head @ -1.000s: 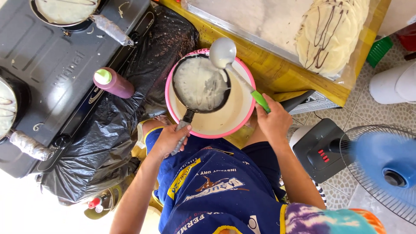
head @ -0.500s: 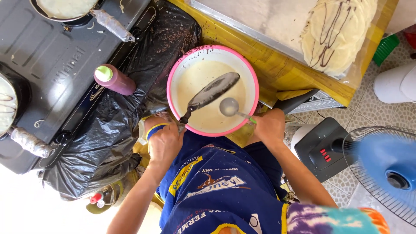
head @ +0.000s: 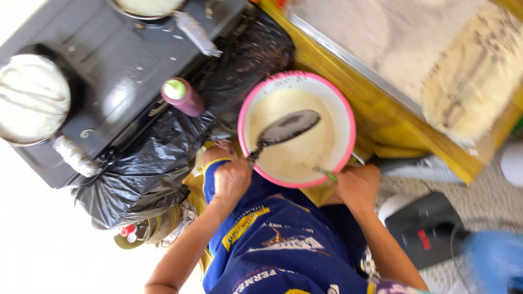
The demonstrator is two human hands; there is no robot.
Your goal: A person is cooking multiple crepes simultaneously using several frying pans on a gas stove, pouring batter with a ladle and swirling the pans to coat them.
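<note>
At frame centre a small dark pan (head: pixel 287 128) is held tilted over the batter in the pink-rimmed bowl (head: pixel 348 117) by the left hand (head: pixel 231 179), fingers closed round its handle, while the right hand (head: pixel 357 188) is clenched on a green-handled ladle (head: pixel 327 174), so coating seems in hand; a level lift is called for next, with open room only toward the black stove (head: pixel 125 81) at upper left, the yellow table edge (head: pixel 381 114) crowding the right.

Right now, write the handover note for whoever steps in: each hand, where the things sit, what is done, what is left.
Left hand: grips the handle of the small pan, held tilted over the bowl.
Right hand: holds the green-handled ladle at the bowl's near rim; its scoop is out of sight.
Pink bowl: in front of the person, holding pale batter.
Done: pan face coated with a thin grey film.
Left: two pans with batter sit on the stove; the pan in hand is not yet on it.
</note>
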